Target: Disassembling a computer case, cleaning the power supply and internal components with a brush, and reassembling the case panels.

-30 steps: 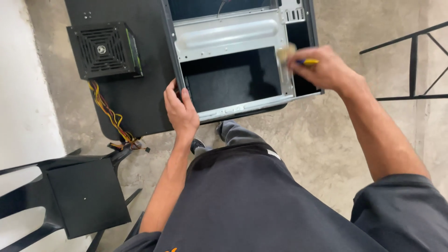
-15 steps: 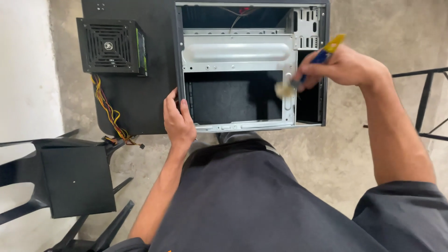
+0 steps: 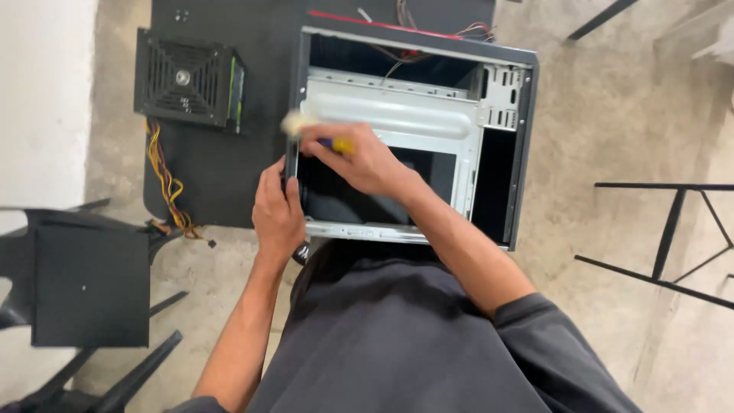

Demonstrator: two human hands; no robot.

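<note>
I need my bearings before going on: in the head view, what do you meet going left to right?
Black chair → power supply unit with its yellow cables → left hand on the case edge → right hand holding a brush → open computer case → black metal frame.

Blurred, perhaps pale-bristled brush point(image 3: 300, 122) at open computer case point(image 3: 501, 99)
</note>
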